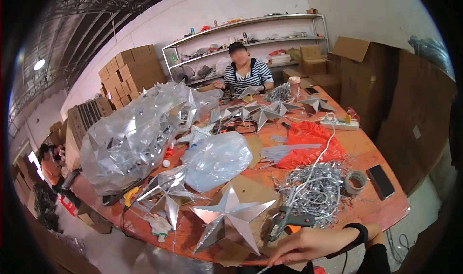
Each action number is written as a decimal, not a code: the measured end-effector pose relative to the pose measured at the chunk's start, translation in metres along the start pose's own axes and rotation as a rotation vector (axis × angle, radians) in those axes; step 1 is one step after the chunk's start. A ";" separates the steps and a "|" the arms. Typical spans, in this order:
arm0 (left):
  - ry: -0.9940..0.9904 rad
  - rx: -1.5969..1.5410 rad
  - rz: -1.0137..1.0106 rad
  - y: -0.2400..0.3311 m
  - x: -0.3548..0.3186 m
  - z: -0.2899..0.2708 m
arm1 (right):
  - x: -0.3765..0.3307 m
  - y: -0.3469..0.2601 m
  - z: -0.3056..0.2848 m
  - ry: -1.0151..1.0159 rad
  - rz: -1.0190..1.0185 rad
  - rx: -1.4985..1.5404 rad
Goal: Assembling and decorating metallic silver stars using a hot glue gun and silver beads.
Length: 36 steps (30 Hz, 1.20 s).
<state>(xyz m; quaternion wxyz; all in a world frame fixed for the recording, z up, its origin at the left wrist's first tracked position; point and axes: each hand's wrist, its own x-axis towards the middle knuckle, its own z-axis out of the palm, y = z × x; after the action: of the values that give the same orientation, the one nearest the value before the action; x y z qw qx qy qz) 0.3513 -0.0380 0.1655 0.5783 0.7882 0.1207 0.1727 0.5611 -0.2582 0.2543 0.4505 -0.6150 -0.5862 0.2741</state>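
My right hand (296, 247) comes in at the lower right, black band at the wrist, fingers closed and pointing down. A short piece of silver tinsel strand (263, 270) shows at its fingertips, partly cut off by the lower edge. My left hand is out of view. Just left of the right hand, a large silver five-pointed star (232, 215) lies on brown cardboard (263, 192). Beside the hand, a dark green glue gun (284, 221) rests on the table. Behind it spreads a tangled heap of silver tinsel (313, 189).
On the red table (386, 211) are a phone (381, 182), a tape roll (355, 183), a red plastic bag (313, 143) with translucent glue sticks (289, 152), a power strip (340, 124) and a plastic-wrapped pile of stars (128, 139). A co-worker (247, 74) sits opposite. Cardboard boxes (415, 115) stand right.
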 end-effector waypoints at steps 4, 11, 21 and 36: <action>0.122 0.006 0.035 0.012 -0.006 -0.001 | 0.000 -0.006 -0.008 0.045 0.015 -0.069; 0.107 0.006 -0.007 0.024 -0.005 -0.004 | -0.004 0.003 -0.006 0.034 -0.015 -0.195; 0.233 0.037 -0.031 0.016 -0.021 -0.019 | -0.011 -0.009 0.008 -0.213 -0.020 -0.154; 0.389 0.274 0.003 0.011 -0.012 -0.025 | -0.006 -0.016 -0.008 0.007 0.114 -0.420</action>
<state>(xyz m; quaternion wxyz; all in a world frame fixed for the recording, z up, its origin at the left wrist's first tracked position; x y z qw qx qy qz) 0.3297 -0.0240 0.1813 0.4317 0.8112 0.2511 0.3042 0.5591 -0.2678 0.2710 0.2983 -0.7283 -0.5933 0.1690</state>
